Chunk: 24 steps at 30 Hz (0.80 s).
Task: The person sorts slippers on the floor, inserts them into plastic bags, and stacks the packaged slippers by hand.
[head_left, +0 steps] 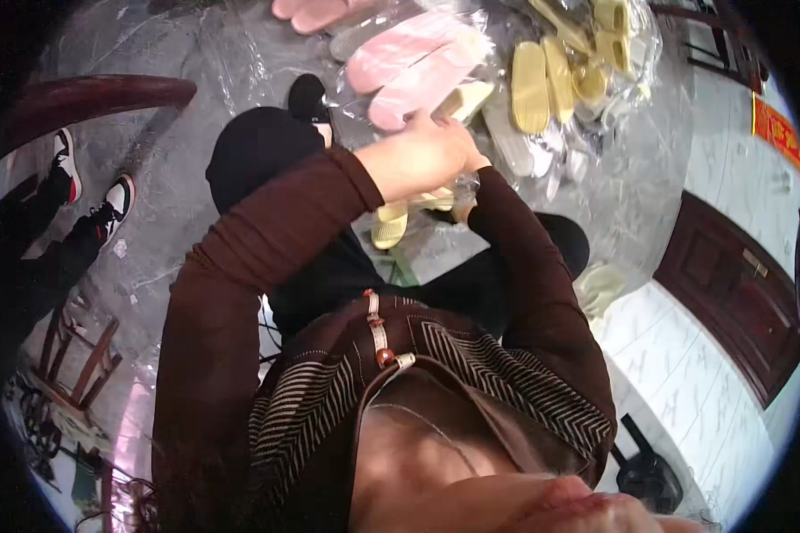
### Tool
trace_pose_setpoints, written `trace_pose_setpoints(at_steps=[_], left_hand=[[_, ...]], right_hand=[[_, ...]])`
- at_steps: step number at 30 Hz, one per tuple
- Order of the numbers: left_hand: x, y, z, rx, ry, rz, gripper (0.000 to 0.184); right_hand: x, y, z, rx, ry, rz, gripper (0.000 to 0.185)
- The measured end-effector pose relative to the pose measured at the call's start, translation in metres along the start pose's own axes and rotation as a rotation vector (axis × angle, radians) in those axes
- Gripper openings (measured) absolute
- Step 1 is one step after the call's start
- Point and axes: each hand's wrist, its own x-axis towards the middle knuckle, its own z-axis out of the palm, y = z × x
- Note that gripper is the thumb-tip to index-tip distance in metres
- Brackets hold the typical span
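Observation:
My left hand [420,158] and my right hand [461,145] meet in front of me, fingers closed. Clear plastic [465,186] shows just beneath them, apparently a bag gripped between them; my left hand covers much of the right, and the fingertips are partly hidden. Right beyond my knuckles lies a pair of pink slippers [418,67] in shiny clear wrapping. A pale yellow slipper [468,99] sits close past my right hand. Below my wrists, more pale yellow slippers [389,226] are partly covered by my arms.
Several yellow slippers [531,87] and whitish ones [508,142] lie to the right on plastic sheeting [636,191]. Another person's shoes [116,202] stand at the left, near a wooden stool [84,364]. A dark red door [736,298] is at the right.

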Motion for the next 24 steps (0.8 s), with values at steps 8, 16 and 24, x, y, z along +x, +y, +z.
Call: trace_pose_setpoints(at_steps=[8, 16, 24], left_hand=[[0.007, 0.013, 0.018, 0.048, -0.274, 0.005, 0.01], [0.016, 0.011, 0.017, 0.078, -0.378, 0.039, 0.011], [0.017, 0.016, 0.023, 0.017, -0.432, 0.058, 0.012]], right_hand=[[-0.008, 0.056, 0.027, 0.204, 0.183, 0.204, 0.027], [0.078, 0.155, 0.03, 0.279, 0.498, 0.602, 0.047], [0.098, 0.114, 0.053, 0.058, 0.206, 0.538, 0.042]])
